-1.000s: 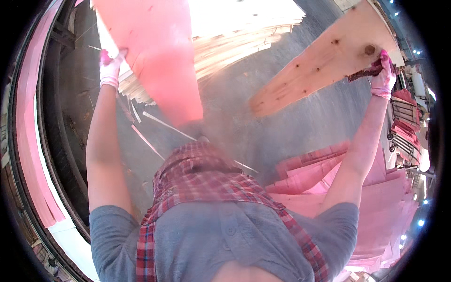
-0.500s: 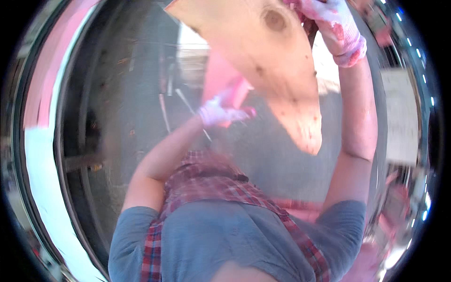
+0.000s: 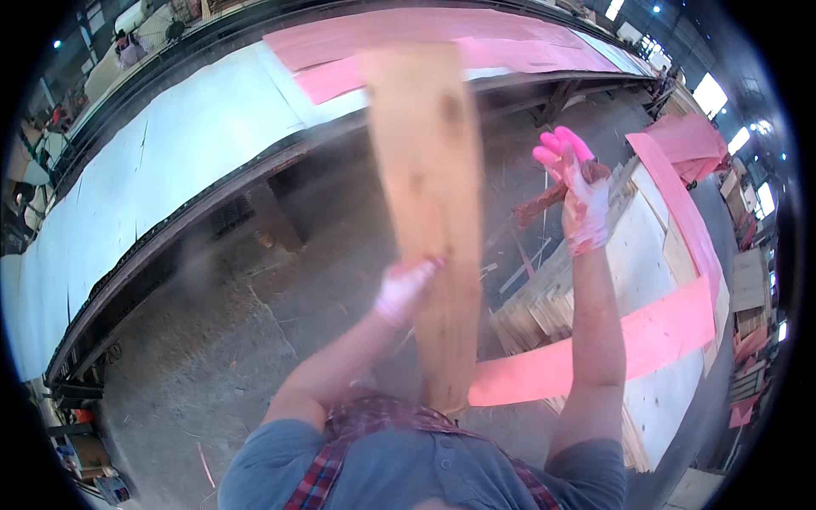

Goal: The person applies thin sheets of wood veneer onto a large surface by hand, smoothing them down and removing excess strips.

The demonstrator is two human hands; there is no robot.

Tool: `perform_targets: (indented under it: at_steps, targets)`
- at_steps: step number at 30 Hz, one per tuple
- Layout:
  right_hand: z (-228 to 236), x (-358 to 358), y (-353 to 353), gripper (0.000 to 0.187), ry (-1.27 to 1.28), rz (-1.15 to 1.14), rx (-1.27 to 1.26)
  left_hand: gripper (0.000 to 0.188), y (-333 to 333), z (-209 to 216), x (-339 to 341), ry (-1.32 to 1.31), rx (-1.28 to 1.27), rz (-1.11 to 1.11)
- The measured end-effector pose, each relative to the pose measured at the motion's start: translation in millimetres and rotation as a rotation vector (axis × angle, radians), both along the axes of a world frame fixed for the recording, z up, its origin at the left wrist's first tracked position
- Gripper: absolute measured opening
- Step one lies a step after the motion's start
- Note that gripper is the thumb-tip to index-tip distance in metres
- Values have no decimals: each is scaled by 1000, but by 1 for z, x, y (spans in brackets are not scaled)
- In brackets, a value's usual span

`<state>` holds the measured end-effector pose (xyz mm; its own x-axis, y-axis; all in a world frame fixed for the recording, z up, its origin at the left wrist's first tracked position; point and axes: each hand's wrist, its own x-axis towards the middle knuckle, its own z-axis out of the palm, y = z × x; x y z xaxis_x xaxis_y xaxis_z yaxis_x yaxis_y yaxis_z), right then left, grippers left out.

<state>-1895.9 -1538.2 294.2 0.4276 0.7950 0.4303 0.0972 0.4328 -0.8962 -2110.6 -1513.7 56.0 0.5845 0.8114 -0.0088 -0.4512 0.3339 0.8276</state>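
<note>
A long, pale wood veneer strip (image 3: 425, 161) with dark knots stands lengthwise before me, blurred by motion. On its left edge, near the lower end, my gloved left hand (image 3: 406, 291) is closed, thumb across the face. My gloved right hand (image 3: 585, 200), pink at the fingertips, is raised off to the right, apart from the strip. Its fingers stretch upward, while a reddish-brown, stick-like piece (image 3: 541, 206) lies across the hand, held at the thumb. What kind of tool or scrap that piece is, I cannot make out.
A long table (image 3: 161, 161) curves along the far left, covered with white sheets and pink sheets (image 3: 527, 55). To my right stands a stack of veneer sheets (image 3: 544, 310), crossed by a pink strip (image 3: 663, 336). Thin scraps litter the grey floor (image 3: 221, 340).
My view has swung toward the long table. The veneer strip has left my right hand and is now in my left hand, nearly upright in view. My right hand is lower.
</note>
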Motion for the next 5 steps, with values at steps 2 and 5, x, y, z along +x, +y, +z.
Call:
perform_targets:
  at_steps: [2, 5]
  targets:
    - [-21, 18, 10, 40, 61, -5, -23, 33, 52, 8, 2, -70, -116, 255]
    - [-73, 2, 21, 42, 85, -43, -228, 46, 126, 45, -18, -63, -285, 397]
